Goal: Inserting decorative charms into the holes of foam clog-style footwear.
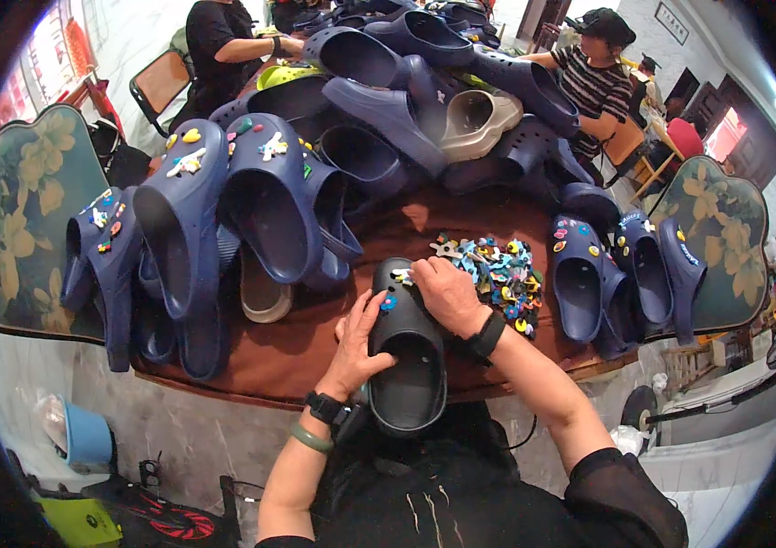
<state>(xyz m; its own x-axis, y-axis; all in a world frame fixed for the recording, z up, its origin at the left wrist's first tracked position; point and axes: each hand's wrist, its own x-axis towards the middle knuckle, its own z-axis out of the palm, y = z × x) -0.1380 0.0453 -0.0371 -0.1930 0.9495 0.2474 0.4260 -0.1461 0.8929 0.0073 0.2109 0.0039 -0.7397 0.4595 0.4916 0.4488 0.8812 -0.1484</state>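
left grip (pixel 351 350): one black clog (pixel 409 397); right grip (pixel 448 294): one charm (pixel 402 276)

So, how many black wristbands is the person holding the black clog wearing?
2: the left black wristband, just behind the left hand, and the right black wristband, just behind the right hand. None seems hidden.

Characters mark a wall sign (pixel 672 23), small lettering a charm (pixel 688 255) on a blue clog (pixel 686 285).
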